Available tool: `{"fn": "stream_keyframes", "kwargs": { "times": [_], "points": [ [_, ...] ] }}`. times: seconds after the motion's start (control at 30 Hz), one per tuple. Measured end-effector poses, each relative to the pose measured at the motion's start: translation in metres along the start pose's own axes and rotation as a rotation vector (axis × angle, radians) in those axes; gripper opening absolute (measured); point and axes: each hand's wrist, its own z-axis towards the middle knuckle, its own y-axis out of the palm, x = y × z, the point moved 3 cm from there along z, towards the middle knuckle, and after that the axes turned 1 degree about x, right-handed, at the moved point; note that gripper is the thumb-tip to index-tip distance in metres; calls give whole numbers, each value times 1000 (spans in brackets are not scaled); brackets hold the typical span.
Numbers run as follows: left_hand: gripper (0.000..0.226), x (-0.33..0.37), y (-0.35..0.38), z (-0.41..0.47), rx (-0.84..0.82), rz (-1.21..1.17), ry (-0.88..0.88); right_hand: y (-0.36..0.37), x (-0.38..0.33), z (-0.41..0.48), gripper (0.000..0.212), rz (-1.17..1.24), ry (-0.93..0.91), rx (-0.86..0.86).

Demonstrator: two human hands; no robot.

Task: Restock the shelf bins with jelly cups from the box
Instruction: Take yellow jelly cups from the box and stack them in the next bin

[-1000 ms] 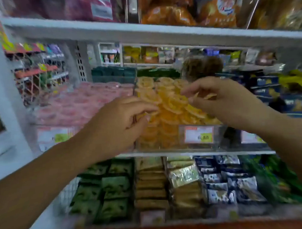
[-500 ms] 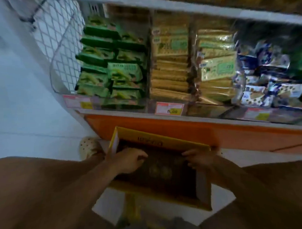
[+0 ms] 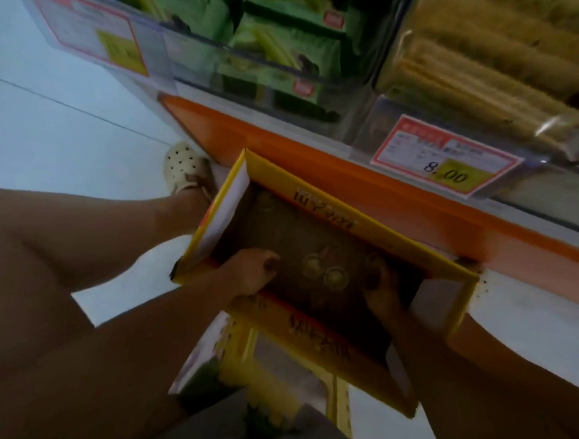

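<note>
Cream clog (image 3: 184, 167), dark round holes.

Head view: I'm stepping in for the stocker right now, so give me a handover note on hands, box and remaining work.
Left hand: inside the box, fingers curled; grip unclear.
Right hand: also inside, in shadow; grip unclear.
Jelly cups: at least two lie on the box bottom between the hands.
Done: cannot tell; jelly bins out of view.
Left: gather the cups, carry them up to the bins.
</note>
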Motion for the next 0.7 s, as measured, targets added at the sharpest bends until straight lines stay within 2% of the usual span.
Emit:
{"fn": "stream_keyframes", "kwargs": {
  "times": [0.13, 0.2, 0.37, 0.57, 0.7],
  "points": [
    [43, -6, -1, 6, -2, -1, -34, 6, -1, 20, 64, -115, 118, -142],
    [44, -9, 3, 9, -8, 6, -49, 15, 0, 17, 64, -185, 111, -180],
    [46, -11, 12, 10, -4, 65, -19, 47, -2, 0, 80, -144, 35, -93],
    [44, -17, 9, 13, 2, 67, -15, 61, -8, 4, 48, -317, -33, 0],
    [48, -12, 15, 23, -41, 105, -27, 46, -17, 7, 42, -276, -15, -89]
  ]
}}
